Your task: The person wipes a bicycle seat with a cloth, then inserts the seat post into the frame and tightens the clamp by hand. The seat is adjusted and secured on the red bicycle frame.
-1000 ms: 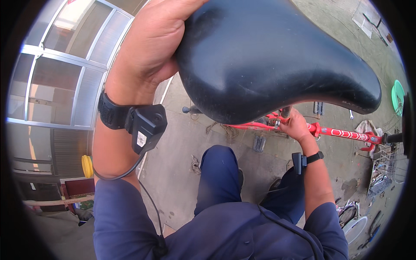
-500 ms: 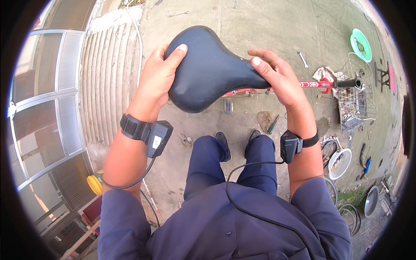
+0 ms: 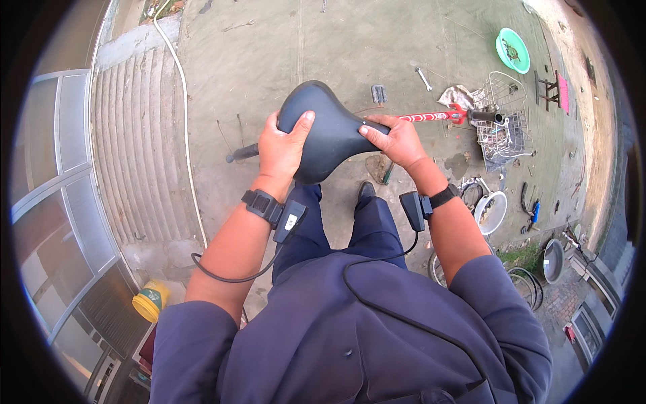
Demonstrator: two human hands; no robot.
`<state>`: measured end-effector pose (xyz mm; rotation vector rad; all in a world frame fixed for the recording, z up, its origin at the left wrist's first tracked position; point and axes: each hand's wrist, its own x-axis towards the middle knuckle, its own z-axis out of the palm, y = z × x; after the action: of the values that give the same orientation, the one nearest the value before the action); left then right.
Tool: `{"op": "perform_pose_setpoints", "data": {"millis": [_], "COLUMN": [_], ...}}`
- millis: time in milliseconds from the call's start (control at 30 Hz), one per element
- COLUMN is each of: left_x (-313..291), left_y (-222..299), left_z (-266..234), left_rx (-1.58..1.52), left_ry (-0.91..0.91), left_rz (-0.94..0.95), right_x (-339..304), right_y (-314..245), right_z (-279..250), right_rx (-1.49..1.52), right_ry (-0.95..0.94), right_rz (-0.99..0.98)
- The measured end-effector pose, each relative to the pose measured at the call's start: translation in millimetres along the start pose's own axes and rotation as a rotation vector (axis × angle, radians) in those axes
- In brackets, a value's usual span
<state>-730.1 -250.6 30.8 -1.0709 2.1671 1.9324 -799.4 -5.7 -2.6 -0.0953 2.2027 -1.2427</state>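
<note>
My left hand (image 3: pixel 282 145) holds the wide back of the seat (image 3: pixel 321 138) and my right hand (image 3: pixel 397 140) pinches its thin nose, likely for a steady hold. The seat is in front of me, hiding part of the red bike (image 3: pixel 425 117). Right of the seat are a wrench (image 3: pixel 423 79) and wire basket (image 3: pixel 517 135).

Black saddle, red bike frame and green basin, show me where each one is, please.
Black saddle (image 3: pixel 327 135): head view, middle of its top surface.
Red bike frame (image 3: pixel 431 116): head view, on its patterned tube.
Green basin (image 3: pixel 520 64): head view, on its bare inner wall.
</note>
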Motion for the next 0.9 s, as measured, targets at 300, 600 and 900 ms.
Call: {"op": "perform_pose_setpoints", "data": {"millis": [300, 600, 900], "left_x": [-7, -11, -9], "left_y": [-19, 7, 21], "left_z": [-4, -19, 5], "left_rx": [-0.079, -0.161, 0.036], "left_ry": [-0.024, -0.207, -0.107], "left_rz": [0.033, -0.178, -0.167], "right_x": [-14, -22, -23], "right_y": [-8, -13, -8], "right_z": [0, -10, -15], "right_rx": [-0.095, -0.147, -0.134], "right_ry": [-0.001, -0.117, -0.1], "right_rz": [-0.04, -0.049, -0.099]}}
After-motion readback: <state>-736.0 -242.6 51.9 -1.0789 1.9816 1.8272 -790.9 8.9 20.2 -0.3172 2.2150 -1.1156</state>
